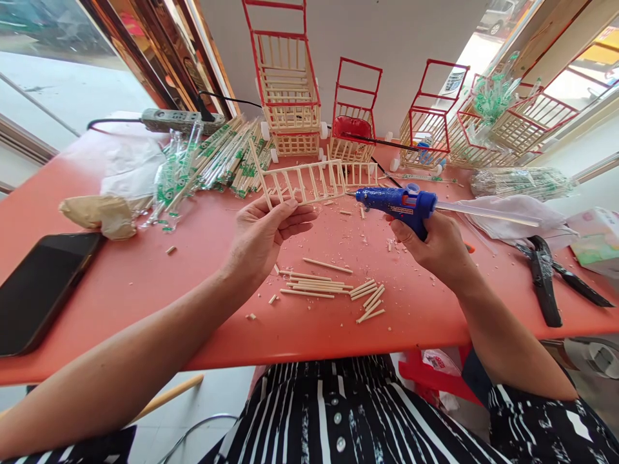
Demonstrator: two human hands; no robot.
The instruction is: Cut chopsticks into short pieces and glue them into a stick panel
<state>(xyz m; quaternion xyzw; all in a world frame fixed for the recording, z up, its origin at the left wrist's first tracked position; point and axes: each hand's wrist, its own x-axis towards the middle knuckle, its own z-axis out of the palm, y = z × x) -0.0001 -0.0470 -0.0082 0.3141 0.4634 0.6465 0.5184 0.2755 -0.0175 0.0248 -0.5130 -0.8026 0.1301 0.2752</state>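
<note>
My left hand (271, 235) pinches a small ladder-like frame of pale wooden sticks (307, 183) by its lower left part, above the table. In my right hand (438, 248) is a blue glue gun (399, 205), its nozzle at the right part of the frame's lower rail. A clear glue stick (488, 212) juts from the back of the gun. Below the hands lie several longer cut sticks (316, 285) and a group of shorter cut sticks (372, 298). Whether the nozzle touches the wood I cannot tell.
Small red-trimmed stick carts (290, 84) stand along the back of the red table (193, 309). Wrapped chopsticks (232, 154) and a power strip (178, 120) are at the back left, a phone (48, 283) at the left. Black-handled cutters (546, 280) lie at the right.
</note>
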